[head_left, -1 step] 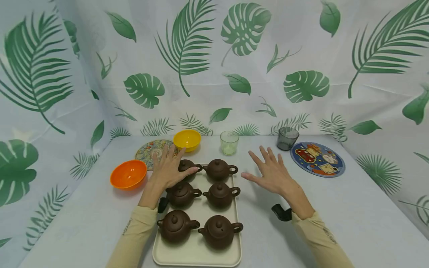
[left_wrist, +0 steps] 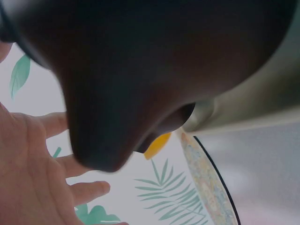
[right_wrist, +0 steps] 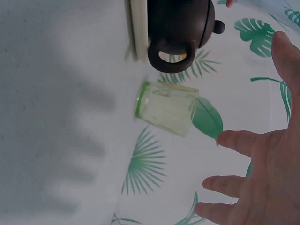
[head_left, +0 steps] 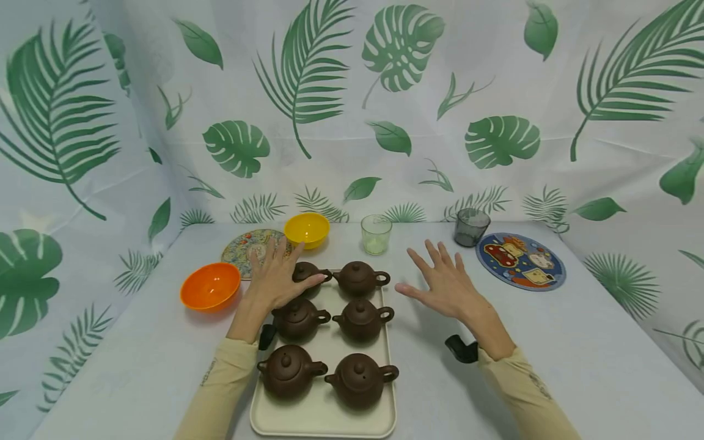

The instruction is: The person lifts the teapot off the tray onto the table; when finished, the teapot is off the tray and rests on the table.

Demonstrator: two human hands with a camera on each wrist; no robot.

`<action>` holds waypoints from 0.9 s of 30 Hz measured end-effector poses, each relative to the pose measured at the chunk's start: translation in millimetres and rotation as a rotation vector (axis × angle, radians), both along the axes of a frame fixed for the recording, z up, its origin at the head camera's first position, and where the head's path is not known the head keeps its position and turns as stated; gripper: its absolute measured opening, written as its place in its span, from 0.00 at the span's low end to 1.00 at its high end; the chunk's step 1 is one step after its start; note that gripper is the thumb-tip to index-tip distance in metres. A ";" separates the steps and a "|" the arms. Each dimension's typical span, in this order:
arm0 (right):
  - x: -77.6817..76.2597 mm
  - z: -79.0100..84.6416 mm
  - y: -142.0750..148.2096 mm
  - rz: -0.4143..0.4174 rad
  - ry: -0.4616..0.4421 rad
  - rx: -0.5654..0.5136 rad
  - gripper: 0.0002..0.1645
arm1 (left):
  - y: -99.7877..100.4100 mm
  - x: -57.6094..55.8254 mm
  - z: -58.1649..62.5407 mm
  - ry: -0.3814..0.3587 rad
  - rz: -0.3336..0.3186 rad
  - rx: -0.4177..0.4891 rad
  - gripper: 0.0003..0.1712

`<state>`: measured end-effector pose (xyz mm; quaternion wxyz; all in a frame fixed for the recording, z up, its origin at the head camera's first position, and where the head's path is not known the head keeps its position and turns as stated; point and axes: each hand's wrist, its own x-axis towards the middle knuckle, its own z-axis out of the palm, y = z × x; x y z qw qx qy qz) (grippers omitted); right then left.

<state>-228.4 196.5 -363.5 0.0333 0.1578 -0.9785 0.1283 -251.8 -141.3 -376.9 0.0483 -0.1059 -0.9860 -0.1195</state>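
White table [head_left: 594, 354]; hands [head_left: 269, 284] [head_left: 445, 287] apart, splayed wide, near brown teapots [head_left: 360, 382]; sleeve lettering [head_left: 208, 372] too small to read.

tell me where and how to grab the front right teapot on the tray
Probably best by its looped handle, the right hand coming from the right: the teapot stands upright, its handle juts that way, and its spout points left.

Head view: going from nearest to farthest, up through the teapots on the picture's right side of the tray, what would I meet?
Tray's near edge → front teapot → middle teapot → rear teapot → green-tinted glass → leaf-patterned backdrop.
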 end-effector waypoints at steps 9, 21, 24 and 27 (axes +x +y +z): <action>1.4 -3.4 -2.5 0.012 0.005 -0.002 0.53 | -6.2 -1.6 1.5 -0.004 -0.002 0.033 0.53; -7.1 -14.7 -14.2 0.102 0.000 -0.204 0.47 | -28.3 -12.0 0.0 -0.038 0.165 0.203 0.43; -10.3 -20.3 -19.0 0.153 0.010 -0.295 0.43 | -32.7 -14.2 -2.5 -0.138 0.150 0.254 0.36; -14.0 -28.2 -24.4 0.196 0.015 -0.366 0.39 | -37.7 -16.5 -6.1 -0.242 0.128 0.366 0.27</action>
